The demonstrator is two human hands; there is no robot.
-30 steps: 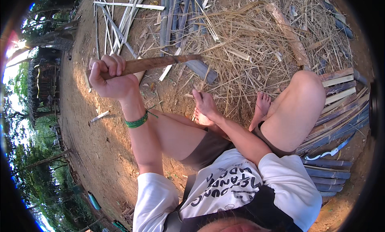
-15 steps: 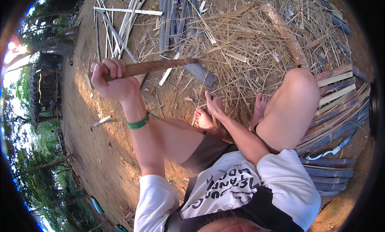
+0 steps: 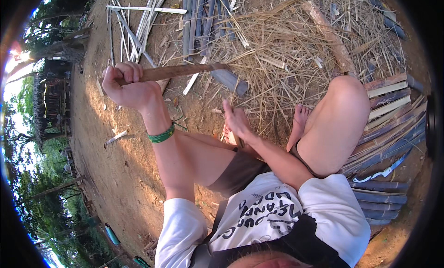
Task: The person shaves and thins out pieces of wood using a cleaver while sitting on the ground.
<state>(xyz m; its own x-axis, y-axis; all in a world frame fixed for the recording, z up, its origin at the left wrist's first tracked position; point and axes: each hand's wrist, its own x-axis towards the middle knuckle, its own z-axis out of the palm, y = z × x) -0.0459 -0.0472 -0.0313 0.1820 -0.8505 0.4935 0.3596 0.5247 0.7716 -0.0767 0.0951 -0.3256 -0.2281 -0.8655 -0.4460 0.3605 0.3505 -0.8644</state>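
Note:
My left hand (image 3: 128, 86), with a green band on its wrist, is raised on the left, fingers closed round a long brown strip (image 3: 178, 71) that looks like split bamboo or wood. The strip points right. Its far end passes above a grey bamboo piece (image 3: 231, 83) on the ground; I cannot tell if they touch. My right hand (image 3: 237, 122) is low between my legs, beside my foot, with fingers curled and one digit pointing up. A small tan end shows beneath it, but what it grips is mostly hidden.
Straw-like shavings (image 3: 273, 50) cover the ground ahead, with a log (image 3: 328, 36) lying in them. Pale strips (image 3: 143, 32) and dark bamboo lengths (image 3: 199, 22) lie farther off. At my right are split bamboo slats (image 3: 379, 129) and a curved knife with a white handle (image 3: 370, 178).
My right hand has moved left and slightly nearer to me. My left hand and the brown strip have shifted up a little in the picture, the wrist turning slightly.

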